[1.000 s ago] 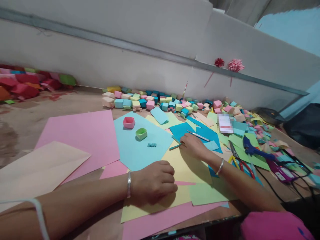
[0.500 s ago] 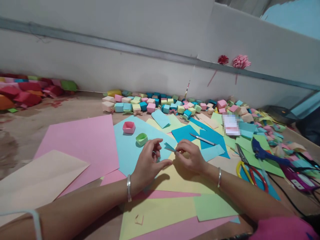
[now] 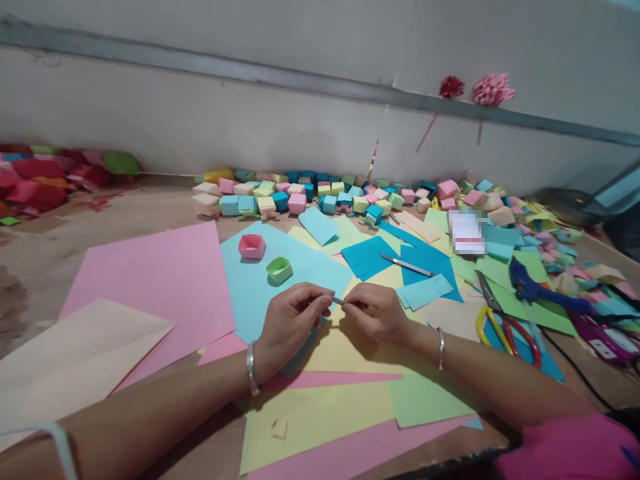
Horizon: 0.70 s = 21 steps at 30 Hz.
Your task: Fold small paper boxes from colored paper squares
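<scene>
A thin folded strip of light blue paper (image 3: 337, 301) spans the small gap between my two hands. My left hand (image 3: 295, 320) pinches one end, and my right hand (image 3: 377, 311) pinches the other. Much of the strip is hidden by the fingers. Beyond my left hand, a small green paper box (image 3: 279, 269) and a pink paper box (image 3: 251, 247) sit on a large light blue sheet (image 3: 235, 283). Under both hands lies a yellow sheet (image 3: 360, 353).
Right of my hands are a craft knife (image 3: 407, 265), scissors (image 3: 507, 330) and a blue glue gun (image 3: 545, 293). Rows of small paper boxes (image 3: 297, 203) line the wall. A pink sheet (image 3: 155, 287) lies left, and a phone-like object (image 3: 467, 232) at back right.
My left hand, open beside the strip before, has closed on its free end. The folded paper now lies flat between both hands. The view has shifted slightly.
</scene>
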{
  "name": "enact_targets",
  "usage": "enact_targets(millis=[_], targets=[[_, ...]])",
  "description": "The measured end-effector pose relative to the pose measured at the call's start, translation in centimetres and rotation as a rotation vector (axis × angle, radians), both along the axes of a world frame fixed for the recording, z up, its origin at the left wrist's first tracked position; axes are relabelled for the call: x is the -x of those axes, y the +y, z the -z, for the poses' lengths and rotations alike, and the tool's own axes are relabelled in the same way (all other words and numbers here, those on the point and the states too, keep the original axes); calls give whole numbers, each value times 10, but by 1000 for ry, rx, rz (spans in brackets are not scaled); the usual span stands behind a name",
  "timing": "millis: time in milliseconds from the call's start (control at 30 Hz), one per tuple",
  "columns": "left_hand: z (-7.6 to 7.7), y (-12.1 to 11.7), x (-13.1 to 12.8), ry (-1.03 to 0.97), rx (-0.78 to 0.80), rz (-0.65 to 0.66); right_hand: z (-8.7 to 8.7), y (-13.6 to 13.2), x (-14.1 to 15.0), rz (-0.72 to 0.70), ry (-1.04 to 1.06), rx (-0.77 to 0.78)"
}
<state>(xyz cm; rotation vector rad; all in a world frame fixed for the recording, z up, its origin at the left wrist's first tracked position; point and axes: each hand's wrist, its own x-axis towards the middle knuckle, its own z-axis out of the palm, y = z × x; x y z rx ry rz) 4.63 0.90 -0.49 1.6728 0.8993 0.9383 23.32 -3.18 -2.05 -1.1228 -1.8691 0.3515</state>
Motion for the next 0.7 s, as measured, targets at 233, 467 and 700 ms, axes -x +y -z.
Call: enact_targets(millis=[233, 467, 700], targets=[[-2, 2, 0, -14, 44, 16, -7, -5, 5, 76, 100, 125], [-4, 0, -3, 24, 18, -3, -4, -3, 7, 75, 81, 56], [-3, -2, -3, 188, -158, 40, -6, -6, 8, 163, -55, -82]])
